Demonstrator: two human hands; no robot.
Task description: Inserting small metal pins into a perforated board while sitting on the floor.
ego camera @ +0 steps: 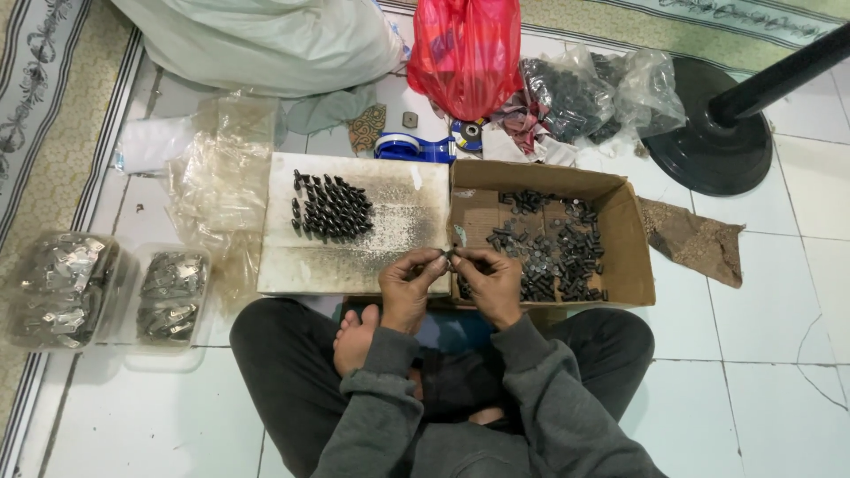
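I sit cross-legged on a tiled floor. My left hand [410,285] and my right hand [489,281] meet at the fingertips over the seam between a white board [305,257] and a cardboard box [639,257]. Both pinch one small dark part [449,256] between them. The box holds several loose small black parts [553,248]. On the board stands a tidy cluster of upright black pieces [331,208], to the far left of my hands.
Two clear plastic tubs of small metal pieces [173,296] [60,288] stand at the left. Beyond the board lie crumpled clear plastic [226,177], a blue tape dispenser [412,147], a red bag [465,53], bags of black parts [575,93], a white sack [266,40] and a black round stand base [708,146].
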